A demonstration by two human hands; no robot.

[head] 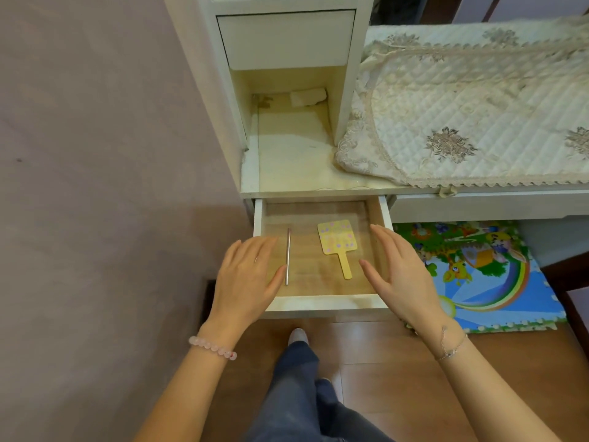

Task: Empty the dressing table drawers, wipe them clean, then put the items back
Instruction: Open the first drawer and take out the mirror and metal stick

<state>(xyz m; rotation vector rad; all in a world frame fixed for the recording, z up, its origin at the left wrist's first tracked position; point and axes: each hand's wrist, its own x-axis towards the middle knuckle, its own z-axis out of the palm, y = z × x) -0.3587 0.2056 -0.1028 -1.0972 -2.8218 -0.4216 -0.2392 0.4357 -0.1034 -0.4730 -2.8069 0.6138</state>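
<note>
We find two items on the floor of the open drawer: one yellow paddle mirror, judged light, rigid and possibly fragile, best taken by its handle, and one slim metal rod, judged smooth and liable to roll. Left hand and right hand hover spread wide and empty over the drawer, beneath the table; one folded cloth lies in the niche.
</note>
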